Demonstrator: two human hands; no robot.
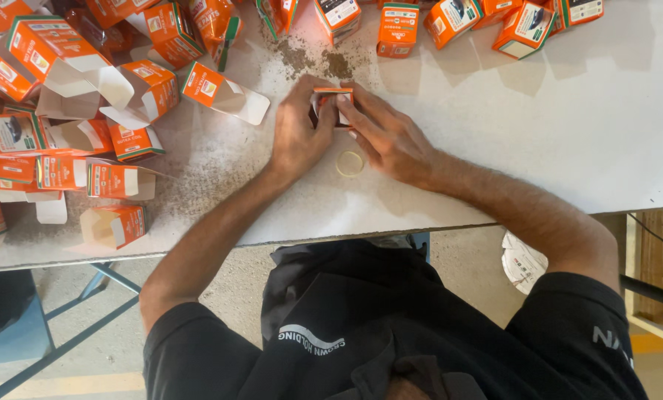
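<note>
Small box pinched between both hands

Our left hand (296, 133) and right hand (385, 137) clamp the small orange box (333, 104) on the table (568, 133); squeezing harder could crush its flap, and the ring (349, 164) might get knocked.

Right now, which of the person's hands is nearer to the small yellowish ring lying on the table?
The right hand. Its palm lies just beside the yellowish ring, nearly touching it; the left hand sits a little farther off, on the ring's other side. Both grip a small orange box.
</note>
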